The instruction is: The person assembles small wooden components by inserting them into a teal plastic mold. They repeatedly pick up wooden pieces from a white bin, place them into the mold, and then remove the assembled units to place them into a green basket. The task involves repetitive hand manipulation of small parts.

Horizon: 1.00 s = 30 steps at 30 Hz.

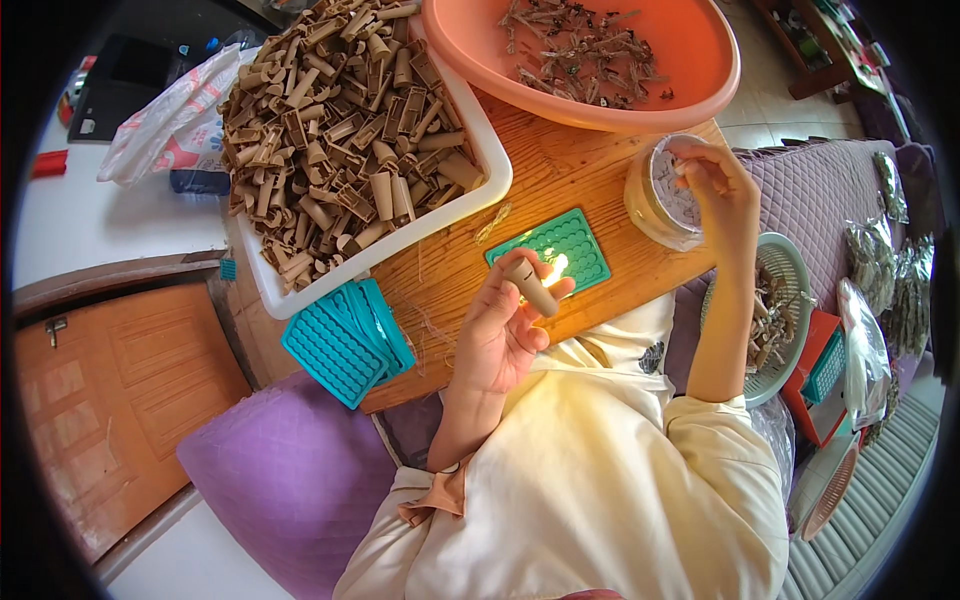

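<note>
My left hand (492, 345) is closed around a short brown plastic tube (538, 288) with a rounded end, held up over the wooden table's near edge. Below and behind it lies a teal tray (578, 238) with rows of round hollows, partly hidden by my fingers. Over on the right, my right hand (722, 187) dips its bent fingertips into the mouth of a clear round tub (646, 218) full of small white pieces. Those fingertips are pinched together; whatever is between them is too small to name.
A white bin (492, 165) heaped with brown plastic half-shells stands at the left. Behind is an orange basin (590, 118) with dried brown bits. Stacked teal trays (335, 345) overhang the table's left corner. A green basket (790, 375) sits beside my right forearm.
</note>
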Available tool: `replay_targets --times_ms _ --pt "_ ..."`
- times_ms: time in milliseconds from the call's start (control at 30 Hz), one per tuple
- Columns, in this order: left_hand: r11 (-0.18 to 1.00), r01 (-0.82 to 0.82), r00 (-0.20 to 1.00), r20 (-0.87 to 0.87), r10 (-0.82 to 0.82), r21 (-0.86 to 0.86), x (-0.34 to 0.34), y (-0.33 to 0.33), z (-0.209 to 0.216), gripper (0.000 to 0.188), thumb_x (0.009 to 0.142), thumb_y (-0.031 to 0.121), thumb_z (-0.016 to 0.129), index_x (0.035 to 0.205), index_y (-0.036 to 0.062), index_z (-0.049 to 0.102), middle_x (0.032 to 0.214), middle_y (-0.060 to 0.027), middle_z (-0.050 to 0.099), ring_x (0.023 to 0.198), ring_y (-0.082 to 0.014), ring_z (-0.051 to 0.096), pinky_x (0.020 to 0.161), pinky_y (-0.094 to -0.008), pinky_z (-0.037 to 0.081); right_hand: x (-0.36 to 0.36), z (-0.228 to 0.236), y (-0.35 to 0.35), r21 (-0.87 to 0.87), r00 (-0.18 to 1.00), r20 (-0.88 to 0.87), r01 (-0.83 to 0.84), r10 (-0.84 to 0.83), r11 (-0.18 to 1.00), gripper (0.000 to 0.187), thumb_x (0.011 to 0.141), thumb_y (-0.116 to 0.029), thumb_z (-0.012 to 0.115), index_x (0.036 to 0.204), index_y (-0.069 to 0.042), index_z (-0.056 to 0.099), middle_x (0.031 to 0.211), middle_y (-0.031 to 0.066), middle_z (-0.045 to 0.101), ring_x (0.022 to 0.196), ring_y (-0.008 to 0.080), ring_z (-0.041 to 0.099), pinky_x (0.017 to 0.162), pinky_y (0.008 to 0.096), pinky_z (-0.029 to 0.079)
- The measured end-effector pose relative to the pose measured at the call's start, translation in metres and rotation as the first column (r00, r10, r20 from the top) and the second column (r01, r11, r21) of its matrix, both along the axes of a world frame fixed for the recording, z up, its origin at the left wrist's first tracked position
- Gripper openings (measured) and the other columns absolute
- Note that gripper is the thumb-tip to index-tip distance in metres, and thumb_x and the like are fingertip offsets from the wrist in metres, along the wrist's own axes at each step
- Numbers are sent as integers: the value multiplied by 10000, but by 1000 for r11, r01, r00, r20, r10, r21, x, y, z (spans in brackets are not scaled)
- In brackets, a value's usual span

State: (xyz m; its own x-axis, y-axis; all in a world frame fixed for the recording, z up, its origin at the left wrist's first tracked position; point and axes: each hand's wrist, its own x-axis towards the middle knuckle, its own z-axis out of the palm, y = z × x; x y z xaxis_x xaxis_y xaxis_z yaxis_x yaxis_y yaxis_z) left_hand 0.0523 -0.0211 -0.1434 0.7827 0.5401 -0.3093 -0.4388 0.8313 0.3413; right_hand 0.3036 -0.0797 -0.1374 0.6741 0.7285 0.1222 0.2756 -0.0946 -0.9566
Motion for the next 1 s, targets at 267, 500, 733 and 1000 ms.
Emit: replay_targets --times_ms 267,500,733,1000 --pt "998 44 999 -12 -44 -38 5 -4 -7 427 902 329 354 1202 26 346 1024 -97 522 830 -219 616 419 -184 513 -101 20 18 120 811 -414 -401 413 908 55 764 11 565 775 -6 513 885 64 589 694 114 556 610 246 455" --pt "997 80 975 -210 -74 19 5 -6 -4 446 908 341 335 1209 12 347 1055 -86 522 743 -203 635 342 -133 435 -96 23 16 -31 854 -155 -507 497 862 83 718 4 591 784 5 541 846 112 631 799 201 613 703 293 457" --pt "996 82 957 -279 -73 21 11 -5 -7 398 882 346 416 1125 30 427 965 -80 582 666 -199 640 286 -133 410 -90 26 16 -144 837 -14 -543 547 827 57 725 -24 570 751 14 536 834 121 625 747 251 607 646 302 466" --pt "955 187 943 -313 -110 230 8 -3 -5 516 882 389 392 1164 -44 384 879 -82 584 666 -158 638 322 -129 390 -87 36 16 -239 803 -70 -590 592 771 56 691 8 572 725 19 529 761 118 606 699 229 592 649 299 464"
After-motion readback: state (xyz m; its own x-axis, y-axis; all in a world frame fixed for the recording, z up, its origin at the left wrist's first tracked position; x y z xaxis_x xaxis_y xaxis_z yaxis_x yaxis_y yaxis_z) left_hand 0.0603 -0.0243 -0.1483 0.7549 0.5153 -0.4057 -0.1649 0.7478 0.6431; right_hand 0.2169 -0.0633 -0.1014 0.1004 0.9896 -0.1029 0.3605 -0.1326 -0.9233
